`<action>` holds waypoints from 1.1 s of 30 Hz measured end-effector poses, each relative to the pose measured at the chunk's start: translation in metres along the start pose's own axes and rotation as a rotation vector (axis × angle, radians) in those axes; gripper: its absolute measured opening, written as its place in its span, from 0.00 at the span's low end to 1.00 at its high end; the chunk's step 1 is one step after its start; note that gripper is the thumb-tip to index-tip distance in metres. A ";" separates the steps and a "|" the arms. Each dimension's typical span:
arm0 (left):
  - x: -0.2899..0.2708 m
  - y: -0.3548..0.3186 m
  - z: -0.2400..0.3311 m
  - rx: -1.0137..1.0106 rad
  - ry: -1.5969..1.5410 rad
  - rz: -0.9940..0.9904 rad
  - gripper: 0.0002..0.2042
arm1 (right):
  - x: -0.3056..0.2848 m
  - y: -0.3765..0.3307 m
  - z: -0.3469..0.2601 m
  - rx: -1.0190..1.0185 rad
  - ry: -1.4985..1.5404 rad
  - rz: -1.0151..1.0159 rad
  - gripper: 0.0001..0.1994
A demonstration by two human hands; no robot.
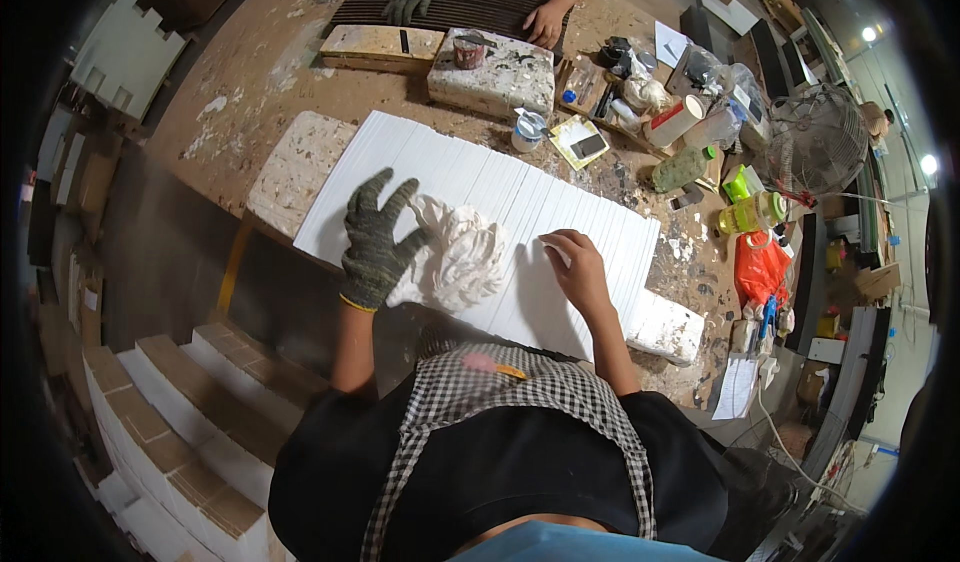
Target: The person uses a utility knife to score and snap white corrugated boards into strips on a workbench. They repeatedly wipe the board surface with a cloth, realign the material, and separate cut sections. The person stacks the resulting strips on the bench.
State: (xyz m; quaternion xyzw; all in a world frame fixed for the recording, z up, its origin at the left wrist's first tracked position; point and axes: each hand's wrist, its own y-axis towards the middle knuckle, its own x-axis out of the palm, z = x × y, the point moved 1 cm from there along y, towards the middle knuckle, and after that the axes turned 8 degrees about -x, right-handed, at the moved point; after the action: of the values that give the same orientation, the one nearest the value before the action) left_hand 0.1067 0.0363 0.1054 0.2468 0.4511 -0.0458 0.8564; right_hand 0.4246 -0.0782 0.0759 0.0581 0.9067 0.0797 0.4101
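Observation:
My left hand (376,237) wears a dark grey-green glove with a yellow cuff edge. Its fingers are spread over a row of white strips (590,222) laid side by side, with the thumb at a crumpled white cloth (466,257). My bare right hand (575,265) is over the strips to the right of the cloth. Its thumb and fingertips are drawn together in a pinch; anything between them is too small to make out. The strips rest across two paint-spotted white blocks, a left one (300,167) and a right one (668,328).
Across the worktable (240,92), another person's gloved hand (409,0) and bare hand (545,24) rest by dark slats (470,2). A small tub (528,132), phone (590,146), green bottle (684,169) and red bag (760,267) lie beyond and right. A fan (815,142) stands far right.

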 end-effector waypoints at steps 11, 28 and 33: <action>0.041 0.006 -0.017 0.196 -0.241 -0.189 0.42 | -0.008 0.109 -0.039 -0.100 -0.075 -0.115 0.15; 0.058 -0.030 0.001 0.167 -0.116 -0.250 0.35 | 0.139 0.466 0.060 -0.154 -0.557 0.048 0.37; 0.065 -0.041 -0.004 0.126 -0.032 -0.368 0.33 | 0.098 0.455 0.090 0.018 -0.563 0.216 0.44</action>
State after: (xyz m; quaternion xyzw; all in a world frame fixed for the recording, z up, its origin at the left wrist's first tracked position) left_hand 0.1300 0.0118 0.0364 0.2123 0.4713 -0.2337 0.8235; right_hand 0.4466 0.3930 0.0327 0.1777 0.7467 0.0958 0.6338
